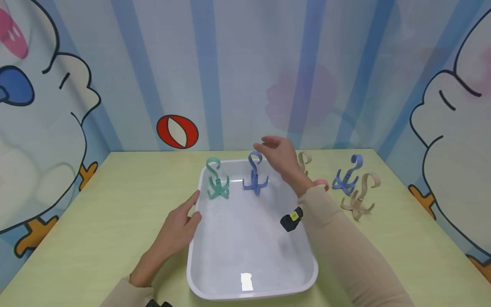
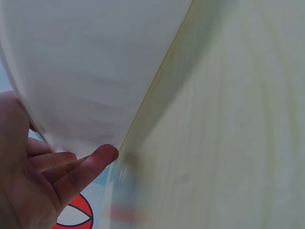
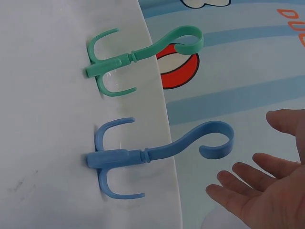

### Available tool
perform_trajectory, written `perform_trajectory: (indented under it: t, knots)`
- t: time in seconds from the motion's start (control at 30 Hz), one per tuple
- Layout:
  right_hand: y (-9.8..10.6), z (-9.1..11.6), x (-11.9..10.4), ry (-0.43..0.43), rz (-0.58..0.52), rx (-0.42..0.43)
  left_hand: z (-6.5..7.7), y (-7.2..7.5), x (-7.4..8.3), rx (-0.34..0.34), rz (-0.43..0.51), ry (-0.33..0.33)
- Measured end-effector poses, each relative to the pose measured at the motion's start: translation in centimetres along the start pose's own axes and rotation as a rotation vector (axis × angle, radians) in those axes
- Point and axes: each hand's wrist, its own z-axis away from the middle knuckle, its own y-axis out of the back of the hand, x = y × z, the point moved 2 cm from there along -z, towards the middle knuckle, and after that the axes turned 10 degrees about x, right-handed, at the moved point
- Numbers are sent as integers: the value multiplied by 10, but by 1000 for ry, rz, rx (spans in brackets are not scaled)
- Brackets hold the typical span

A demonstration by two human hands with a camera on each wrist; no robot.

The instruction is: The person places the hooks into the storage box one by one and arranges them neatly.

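Observation:
A green rotating four-prong hook (image 1: 218, 187) and a blue one (image 1: 254, 182) stand upright side by side in the far part of a white tray (image 1: 230, 243). My right hand (image 1: 281, 157) is just right of the blue hook's curled top, its fingers spread apart and holding nothing in the right wrist view. At the tray's left side my left hand (image 1: 176, 228) touches the rim with thumb and index fingertip. In the left wrist view, its other fingers (image 2: 78, 174) rest along the tray's outer wall, loosely extended.
Right of the tray, on the pale yellow table (image 1: 126, 192), stand another blue hook (image 1: 345, 181) and a beige hook (image 1: 356, 204). Behind my right forearm show part of a second beige hook (image 1: 301, 160) and a pink curl (image 1: 325, 184). A cartoon-printed curtain (image 1: 245, 85) closes the back.

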Motion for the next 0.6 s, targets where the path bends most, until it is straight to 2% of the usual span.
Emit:
perform_trajectory:
  t: [0.17,0.37,0.6]
  knots:
    - [8,5,-6,6,31,29,1,1,1,-6,-3,3]
    - [14,12,-16,41,15,45,1,2,2,-9,-1,13]
    - [32,25,-19,68,51,7,1,1,2,-17,-5,16]
